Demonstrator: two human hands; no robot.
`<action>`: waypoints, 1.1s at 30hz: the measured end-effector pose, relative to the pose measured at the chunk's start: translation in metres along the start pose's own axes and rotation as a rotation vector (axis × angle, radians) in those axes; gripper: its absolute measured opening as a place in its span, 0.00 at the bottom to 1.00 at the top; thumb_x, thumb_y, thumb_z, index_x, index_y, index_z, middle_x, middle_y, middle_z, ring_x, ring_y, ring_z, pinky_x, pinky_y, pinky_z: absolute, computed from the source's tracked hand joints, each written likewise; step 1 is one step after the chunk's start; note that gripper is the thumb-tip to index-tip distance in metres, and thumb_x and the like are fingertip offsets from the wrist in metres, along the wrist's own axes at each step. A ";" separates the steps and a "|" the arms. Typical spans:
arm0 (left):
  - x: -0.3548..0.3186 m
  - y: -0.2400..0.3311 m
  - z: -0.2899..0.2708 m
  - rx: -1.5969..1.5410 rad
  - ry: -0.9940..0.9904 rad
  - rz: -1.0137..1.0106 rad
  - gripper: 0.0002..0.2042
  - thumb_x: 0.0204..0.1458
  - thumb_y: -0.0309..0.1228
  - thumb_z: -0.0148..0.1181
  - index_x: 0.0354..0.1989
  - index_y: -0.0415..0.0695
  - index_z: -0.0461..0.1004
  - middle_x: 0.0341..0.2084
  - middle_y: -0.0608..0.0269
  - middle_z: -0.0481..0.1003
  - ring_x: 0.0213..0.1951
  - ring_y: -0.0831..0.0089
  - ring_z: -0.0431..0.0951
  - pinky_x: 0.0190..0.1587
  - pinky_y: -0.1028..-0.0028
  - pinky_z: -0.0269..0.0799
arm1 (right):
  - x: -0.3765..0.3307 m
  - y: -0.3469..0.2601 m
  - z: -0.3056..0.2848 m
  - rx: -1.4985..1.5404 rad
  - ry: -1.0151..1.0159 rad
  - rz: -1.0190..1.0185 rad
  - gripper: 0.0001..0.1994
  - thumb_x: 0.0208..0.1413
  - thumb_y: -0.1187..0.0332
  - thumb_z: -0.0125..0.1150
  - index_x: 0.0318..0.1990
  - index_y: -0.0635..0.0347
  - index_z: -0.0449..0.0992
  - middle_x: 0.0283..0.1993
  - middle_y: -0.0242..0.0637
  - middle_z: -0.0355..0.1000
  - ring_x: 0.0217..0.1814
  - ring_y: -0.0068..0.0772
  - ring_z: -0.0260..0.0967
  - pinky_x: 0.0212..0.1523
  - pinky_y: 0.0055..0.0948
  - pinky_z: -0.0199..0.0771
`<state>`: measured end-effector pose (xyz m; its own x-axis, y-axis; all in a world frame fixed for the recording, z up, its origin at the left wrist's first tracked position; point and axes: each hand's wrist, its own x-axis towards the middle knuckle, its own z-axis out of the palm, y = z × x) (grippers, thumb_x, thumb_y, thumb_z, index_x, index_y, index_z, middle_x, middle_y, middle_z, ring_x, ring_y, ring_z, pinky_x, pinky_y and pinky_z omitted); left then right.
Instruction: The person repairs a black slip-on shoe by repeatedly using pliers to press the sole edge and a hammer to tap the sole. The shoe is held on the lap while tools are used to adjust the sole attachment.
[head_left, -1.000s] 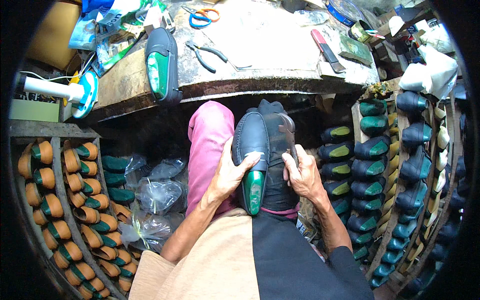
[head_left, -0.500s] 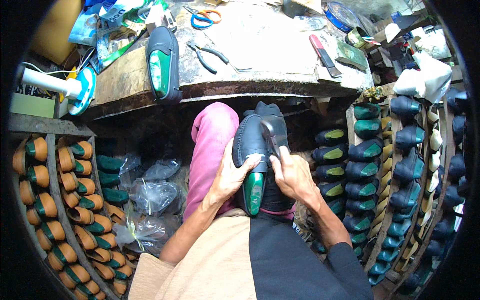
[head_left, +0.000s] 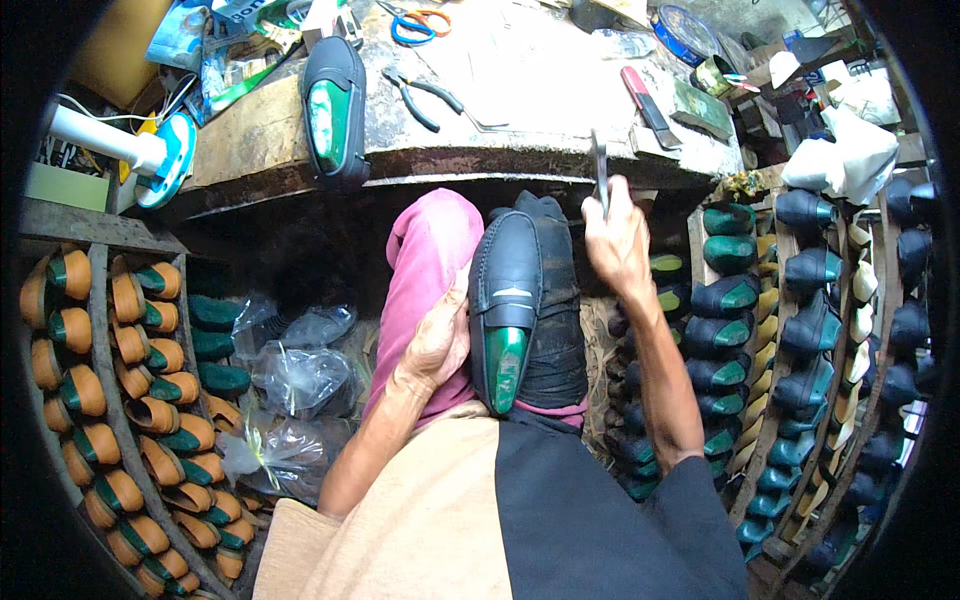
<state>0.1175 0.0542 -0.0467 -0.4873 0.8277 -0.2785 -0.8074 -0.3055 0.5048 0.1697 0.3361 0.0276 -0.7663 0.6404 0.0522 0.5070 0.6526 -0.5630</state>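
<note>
Here's the dark shoe [head_left: 512, 262] on our lap [head_left: 556, 340]; left hand [head_left: 436, 338] against its left side, likely for steadiness, grip hidden, can't tell; right hand [head_left: 618, 240] clenches a hammer [head_left: 600, 165] beyond its right.

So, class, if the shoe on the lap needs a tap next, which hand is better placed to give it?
Probably the right hand: it holds the hammer, clear of the shoe. The left hand is at the shoe's left side with no tool showing, seemingly better suited to steadying.
</note>
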 end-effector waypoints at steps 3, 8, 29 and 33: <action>0.002 -0.002 -0.006 -0.097 -0.032 -0.013 0.36 0.81 0.41 0.54 0.89 0.38 0.50 0.87 0.57 0.57 0.86 0.66 0.53 0.88 0.63 0.42 | 0.044 0.018 -0.005 -0.102 0.036 -0.023 0.25 0.69 0.57 0.60 0.61 0.73 0.69 0.38 0.65 0.82 0.44 0.76 0.82 0.50 0.65 0.81; 0.002 0.003 0.001 0.003 -0.084 -0.004 0.43 0.77 0.41 0.62 0.91 0.40 0.44 0.87 0.57 0.55 0.86 0.65 0.53 0.87 0.62 0.44 | 0.094 0.043 0.019 -0.148 0.191 -0.095 0.29 0.62 0.63 0.64 0.68 0.70 0.71 0.55 0.71 0.79 0.54 0.76 0.81 0.59 0.60 0.81; 0.006 0.007 0.009 0.133 0.025 -0.061 0.42 0.75 0.30 0.64 0.90 0.41 0.46 0.85 0.55 0.59 0.82 0.64 0.63 0.83 0.64 0.57 | -0.145 -0.160 -0.111 0.492 0.822 -1.064 0.29 0.77 0.64 0.59 0.77 0.62 0.54 0.43 0.39 0.72 0.23 0.34 0.71 0.25 0.32 0.72; 0.011 0.001 0.013 0.146 0.008 -0.046 0.40 0.76 0.27 0.61 0.91 0.41 0.45 0.86 0.55 0.58 0.82 0.64 0.62 0.84 0.65 0.56 | -0.144 -0.177 -0.134 0.649 0.748 -1.123 0.15 0.78 0.64 0.62 0.61 0.54 0.64 0.41 0.40 0.74 0.30 0.40 0.77 0.31 0.39 0.80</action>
<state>0.1155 0.0692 -0.0381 -0.4544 0.8350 -0.3102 -0.7722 -0.1956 0.6046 0.2433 0.1826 0.2304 -0.1519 0.1255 0.9804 -0.6062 0.7716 -0.1926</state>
